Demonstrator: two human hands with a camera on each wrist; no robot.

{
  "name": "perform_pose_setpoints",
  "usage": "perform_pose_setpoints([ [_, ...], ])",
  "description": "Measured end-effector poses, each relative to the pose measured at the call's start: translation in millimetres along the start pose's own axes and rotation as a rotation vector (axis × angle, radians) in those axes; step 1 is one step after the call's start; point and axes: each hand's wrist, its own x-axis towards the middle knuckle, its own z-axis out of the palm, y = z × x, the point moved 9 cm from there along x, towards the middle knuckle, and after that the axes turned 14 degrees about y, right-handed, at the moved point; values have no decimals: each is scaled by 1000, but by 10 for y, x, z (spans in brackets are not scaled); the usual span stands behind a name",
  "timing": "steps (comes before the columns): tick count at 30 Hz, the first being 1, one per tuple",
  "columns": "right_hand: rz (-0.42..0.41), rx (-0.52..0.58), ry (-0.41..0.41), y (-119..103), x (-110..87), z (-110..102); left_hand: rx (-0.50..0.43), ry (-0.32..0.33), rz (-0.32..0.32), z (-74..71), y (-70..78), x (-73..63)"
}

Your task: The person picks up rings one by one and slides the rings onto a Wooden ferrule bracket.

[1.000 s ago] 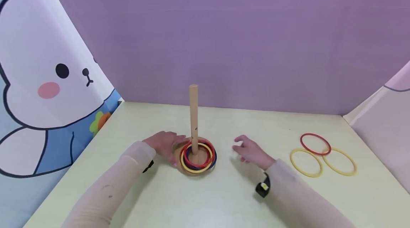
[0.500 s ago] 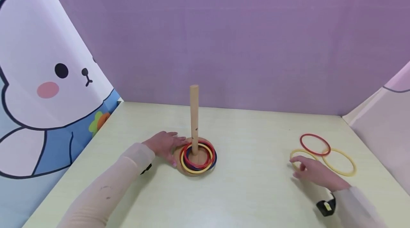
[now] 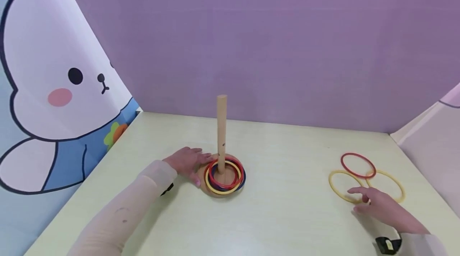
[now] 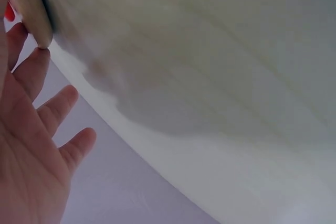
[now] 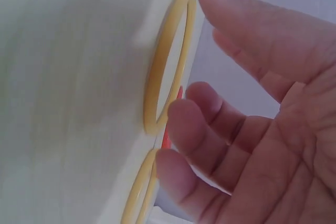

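My left hand [image 3: 187, 162] spreads at the left edge of a round wooden base [image 3: 201, 180], fingertips on its rim and thumb toward the front. In the left wrist view, two fingertips touch the base's edge [image 4: 32, 14]. From the base rises an upright wooden post [image 3: 221, 128]. Red, yellow and dark blue rings [image 3: 220, 193] lie around its foot. At the right, my right hand [image 3: 381, 206] hovers with relaxed, parted fingers over the near side of a yellow ring [image 3: 330, 180]. In the right wrist view, nothing sits between thumb and fingers; the yellow ring [image 5: 157, 77] is just beyond the fingertips.
A red ring [image 3: 353, 154] overlaps the two yellow rings in the head view; the second yellow ring [image 3: 397, 182] lies to the right, partly behind the right hand. A purple backdrop [image 3: 273, 48] stands behind the table, and a cartoon-printed cloth [image 3: 39, 64] borders its left side.
My right hand has moved right, from beside the post to the loose rings, and a little nearer since half a second ago. My left hand stays at the base.
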Motion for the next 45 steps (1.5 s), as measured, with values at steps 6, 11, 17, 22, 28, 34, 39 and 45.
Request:
perform_pose_setpoints([
  [6, -28, -7, 2, 16, 13, 11, 3, 2, 19, -14, 7, -44],
  [11, -23, -48, -58, 69, 38, 3, 13, 22, 41, -39, 25, -13],
  [17, -82, -6, -108, 86, 27, 35, 29, 19, 41, -44, 29, 15],
  [22, -91, 47, -143, 85, 38, 95, 21, -5, 12, -40, 16, 4],
  [28, -49, 29, -154, 115, 73, 128, 28, -3, -4, -42, 12, 0],
  [34, -20, 31, -172, 131, 82, 150, 34, -11, -27, -23, 10, 0],
  [39, -49, 16, -182, 117, 107, 147, 46, -20, -42, 0, 19, 26],
  [45, -215, -22, -56, -74, 181, 104, 47, -15, -60, 24, 15, 14],
])
